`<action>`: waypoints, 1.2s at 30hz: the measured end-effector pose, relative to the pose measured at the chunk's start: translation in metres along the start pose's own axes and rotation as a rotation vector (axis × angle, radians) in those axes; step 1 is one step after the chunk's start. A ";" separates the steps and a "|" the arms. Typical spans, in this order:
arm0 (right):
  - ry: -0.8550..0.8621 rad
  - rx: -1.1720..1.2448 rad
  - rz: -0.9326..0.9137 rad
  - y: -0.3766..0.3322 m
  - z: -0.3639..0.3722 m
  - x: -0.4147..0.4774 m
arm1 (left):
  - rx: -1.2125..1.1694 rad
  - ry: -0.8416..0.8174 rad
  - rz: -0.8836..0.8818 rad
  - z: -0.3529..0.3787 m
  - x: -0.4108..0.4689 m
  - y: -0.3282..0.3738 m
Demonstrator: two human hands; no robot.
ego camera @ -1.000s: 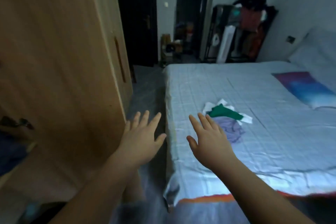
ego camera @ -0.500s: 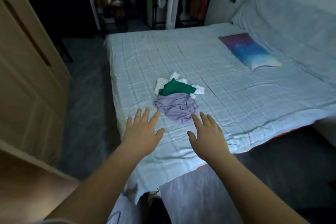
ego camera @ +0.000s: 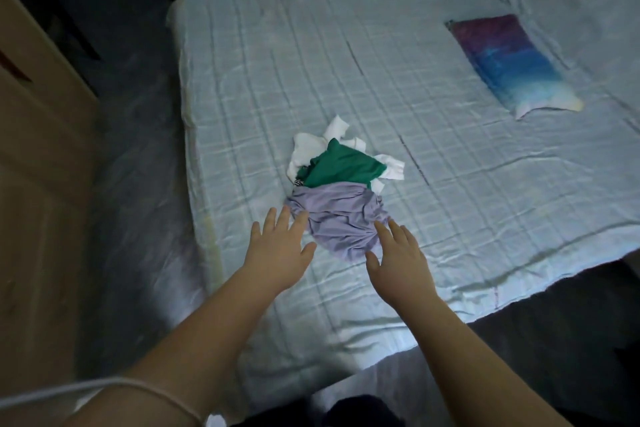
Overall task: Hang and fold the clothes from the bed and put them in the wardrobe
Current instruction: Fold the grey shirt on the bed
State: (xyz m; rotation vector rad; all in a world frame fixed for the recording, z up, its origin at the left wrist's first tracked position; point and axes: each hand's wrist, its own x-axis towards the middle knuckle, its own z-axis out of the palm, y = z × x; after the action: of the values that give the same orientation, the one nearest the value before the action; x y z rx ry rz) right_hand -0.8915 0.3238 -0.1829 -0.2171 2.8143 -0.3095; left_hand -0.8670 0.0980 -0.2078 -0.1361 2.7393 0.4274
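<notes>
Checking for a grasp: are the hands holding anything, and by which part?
Nothing is held: the left hand and right hand are open, fingers straight, near the purple garment.

The room is dim, with a cold bluish cast over everything. The bed (ego camera: 450,204) is the brightest surface, and a pale glow is strongest along its near edge, where the creases throw soft shadows. The floor (ego camera: 138,184) is dark and smeary, and the far end of the room is nearly black. The wardrobe (ego camera: 41,218) looks soft and dull brown. The pile of clothes (ego camera: 339,204) and the pillow (ego camera: 509,62) keep readable colour. The wide lens bows the bed's edges. The forearms (ego camera: 460,340) and a white cord (ego camera: 104,388) blur near the bottom.
</notes>
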 end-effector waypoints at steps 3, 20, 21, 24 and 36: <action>-0.059 -0.007 0.030 0.018 0.006 0.028 | -0.042 -0.010 0.022 0.006 0.037 0.010; -0.338 0.290 0.099 0.130 0.093 0.262 | -0.239 -0.133 -0.252 0.140 0.222 0.075; -0.360 0.305 0.123 0.136 0.102 0.273 | -0.267 -0.137 -0.280 0.147 0.229 0.079; -0.438 0.388 0.180 0.149 0.135 0.302 | -0.348 -0.115 -0.320 0.164 0.240 0.089; -0.586 0.564 0.012 0.152 0.112 0.282 | -0.674 0.033 -0.382 0.190 0.208 0.124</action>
State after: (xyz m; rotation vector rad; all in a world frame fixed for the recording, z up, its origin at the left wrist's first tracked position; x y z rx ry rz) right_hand -1.1400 0.3982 -0.4010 -0.1316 2.0577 -0.8584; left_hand -1.0145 0.2669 -0.4188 -0.8197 2.4006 1.2096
